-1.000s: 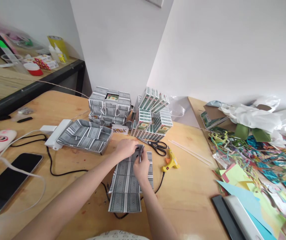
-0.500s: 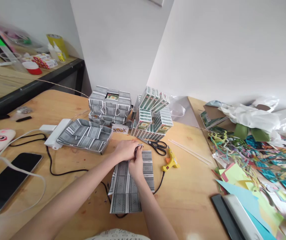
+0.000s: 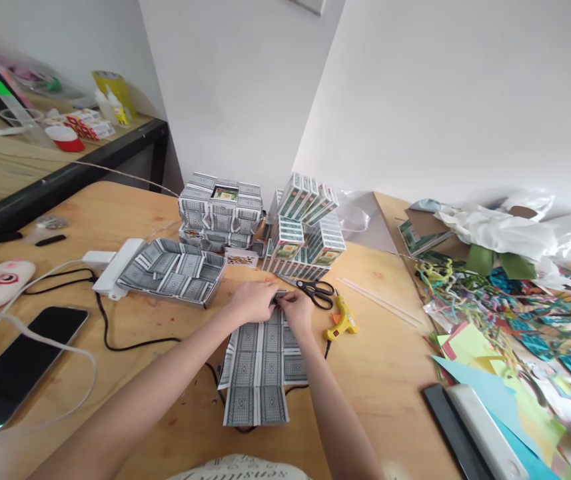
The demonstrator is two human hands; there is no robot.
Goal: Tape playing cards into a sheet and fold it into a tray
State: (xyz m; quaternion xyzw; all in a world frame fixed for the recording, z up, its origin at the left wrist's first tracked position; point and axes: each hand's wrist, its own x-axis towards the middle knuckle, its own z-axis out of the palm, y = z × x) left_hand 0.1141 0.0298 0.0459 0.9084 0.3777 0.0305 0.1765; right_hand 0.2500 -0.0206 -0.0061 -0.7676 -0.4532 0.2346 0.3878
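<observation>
A panel of joined playing cards (image 3: 258, 363), backs up with a grey pattern, lies on the wooden table in front of me. My left hand (image 3: 254, 301) is closed on its far edge. Beside it my right hand (image 3: 296, 310) pinches the same edge, where a small card flap (image 3: 278, 295) stands up between the fingers. Just beyond the right hand lie black-handled scissors (image 3: 318, 292) and a yellow glue gun (image 3: 341, 320). A shallow tray made of cards (image 3: 175, 270) stands to the left of my hands.
Behind stand a box built of cards (image 3: 221, 210) and stacked card packs (image 3: 302, 230). Clear sticks (image 3: 380, 303) lie at right, near coloured paper scraps (image 3: 495, 373). At left are a phone (image 3: 28, 363), a white power strip (image 3: 118, 270) and loose cables.
My right hand has shifted right and slightly up along the far edge, uncovering more of the card panel. The left hand stays nearly in place.
</observation>
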